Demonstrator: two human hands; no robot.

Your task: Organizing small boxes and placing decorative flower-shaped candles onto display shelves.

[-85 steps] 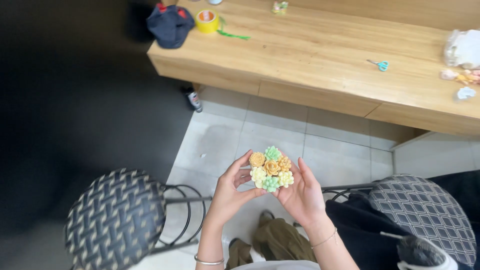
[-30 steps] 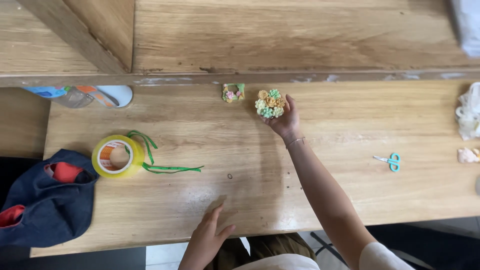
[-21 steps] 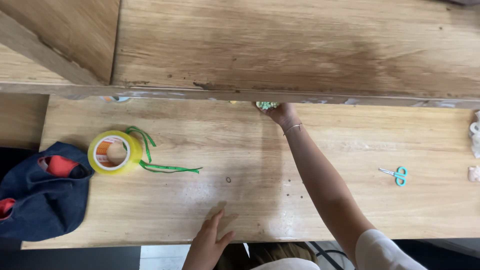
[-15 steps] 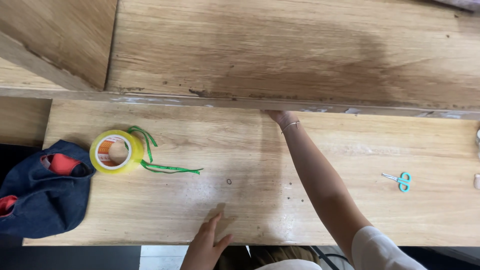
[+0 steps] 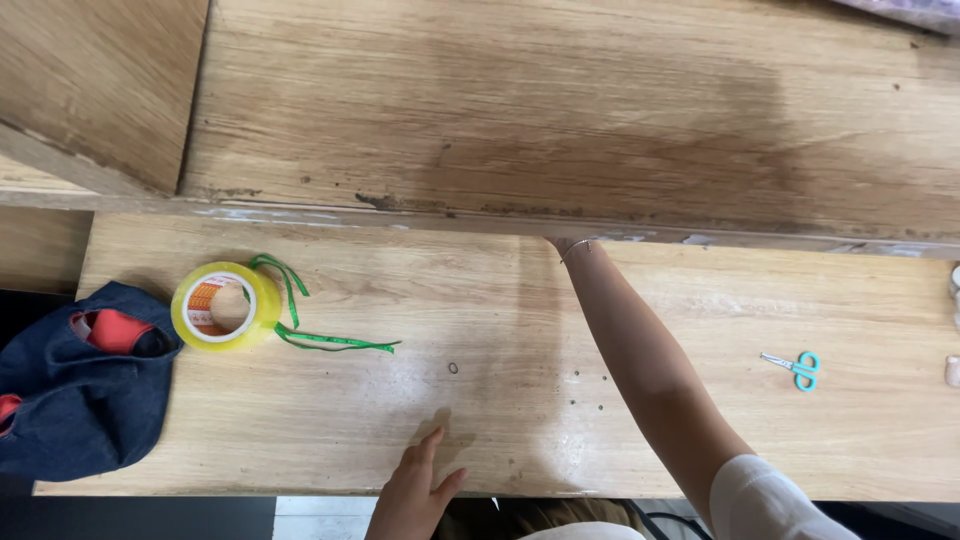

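Wooden desk (image 5: 450, 300) is the surface that both arms meet here, and its long side runs left to right across the view. A wide wooden shelf (image 5: 550, 120) lies above its far part and hides the back of it.

At the far left, a dark blue cloth (image 5: 70, 400) with red parts hangs over the desk corner. Just beside it stands a yellow roll of tape (image 5: 215, 305), lying flat on its side. A thin green ribbon (image 5: 320, 338) curls around the roll's right side and stretches to the right.

Near the middle, the left hand (image 5: 415, 495) rests at the near edge of the desk. It is released, with the fingers spread and flat on the wood, and it holds nothing.

To the right of it, the right forearm (image 5: 650, 370) goes diagonally away from the person, up to the shelf's front edge. A thin bracelet (image 5: 575, 248) shows at the wrist. The right hand itself is under the shelf, so I cannot tell if it is clenched, relaxed or grasping something.

The space under the shelf lies away from the body, and only the right arm is at it; the left hand is well apart from it.

Further right lie small turquoise scissors (image 5: 795, 368), apart from the arm. At the right edge there is a small pale object (image 5: 952, 370), too cut off to name.
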